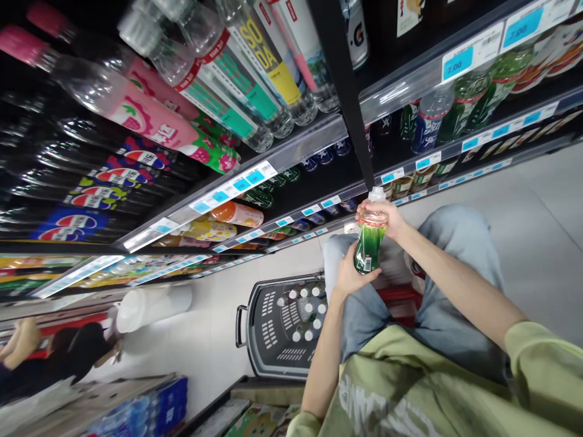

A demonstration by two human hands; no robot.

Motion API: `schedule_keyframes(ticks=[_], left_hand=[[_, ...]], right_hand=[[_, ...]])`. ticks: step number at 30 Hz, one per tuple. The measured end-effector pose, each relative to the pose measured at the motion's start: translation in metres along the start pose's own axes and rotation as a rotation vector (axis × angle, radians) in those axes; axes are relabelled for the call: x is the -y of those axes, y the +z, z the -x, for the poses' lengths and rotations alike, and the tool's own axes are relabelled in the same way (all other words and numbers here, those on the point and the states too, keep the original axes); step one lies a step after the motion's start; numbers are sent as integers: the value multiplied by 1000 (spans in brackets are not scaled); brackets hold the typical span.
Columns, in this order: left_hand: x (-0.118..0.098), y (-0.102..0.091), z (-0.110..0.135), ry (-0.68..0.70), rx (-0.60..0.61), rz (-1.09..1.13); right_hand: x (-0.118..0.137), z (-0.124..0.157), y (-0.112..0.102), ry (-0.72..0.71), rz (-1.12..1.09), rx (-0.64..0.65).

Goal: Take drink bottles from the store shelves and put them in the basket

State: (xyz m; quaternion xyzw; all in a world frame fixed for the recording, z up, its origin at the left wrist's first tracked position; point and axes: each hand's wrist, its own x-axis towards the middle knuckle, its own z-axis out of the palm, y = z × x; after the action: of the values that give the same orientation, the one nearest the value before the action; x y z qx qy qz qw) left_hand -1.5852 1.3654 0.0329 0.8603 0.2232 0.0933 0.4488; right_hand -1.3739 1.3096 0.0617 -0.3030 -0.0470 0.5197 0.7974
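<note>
A drink bottle [370, 247] with a green label, white cap and a barcode is held tilted above my knees, cap end away from me. My left hand [353, 270] is wrapped round its lower part. Around the neck, just below the cap, my right hand [380, 213] is closed. Beside my left knee, a dark grey shopping basket [268, 325] stands on the floor with several white-capped bottles [308, 308] in it.
Shelves of drinks run along the front, with price-tag rails [237, 188] and a dark upright post [348, 91]. Another person [77, 349] is at the far left near a white cylinder [155, 306]. Blue-wrapped bottle packs [146, 409] lie lower left. A red seat [401, 303] shows beneath me.
</note>
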Motion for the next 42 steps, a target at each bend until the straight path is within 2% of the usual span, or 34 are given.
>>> schedule_keyframes(ticks=[10, 18, 23, 27, 30, 32, 35, 38, 40, 42], left_hand=[[-5, 13, 5, -97, -7, -79], [-8, 6, 4, -150, 69, -51], [-12, 3, 0, -197, 118, 47], [-16, 7, -2, -210, 89, 96], [-18, 19, -1, -257, 15, 66], [-18, 34, 1, -273, -34, 72], [-12, 63, 3, -272, -109, 169], [-4, 89, 5, -292, -133, 299], [1, 96, 5, -293, -129, 369], [3, 95, 6, -262, -118, 412]], right_hand=[[-4, -5, 2, 13, 59, -7], [-4, -5, 2, 16, 53, -5], [-2, -3, 6, 33, 104, -49], [-5, -1, 12, 23, 290, -148], [-11, 0, 12, -66, 494, -294], [-17, 3, 10, -166, 621, -347], [-26, 8, 6, -245, 806, -313], [-34, 13, 4, -196, 1025, -252], [-38, 14, 3, -189, 1148, -232], [-40, 15, 2, -208, 1198, -222]])
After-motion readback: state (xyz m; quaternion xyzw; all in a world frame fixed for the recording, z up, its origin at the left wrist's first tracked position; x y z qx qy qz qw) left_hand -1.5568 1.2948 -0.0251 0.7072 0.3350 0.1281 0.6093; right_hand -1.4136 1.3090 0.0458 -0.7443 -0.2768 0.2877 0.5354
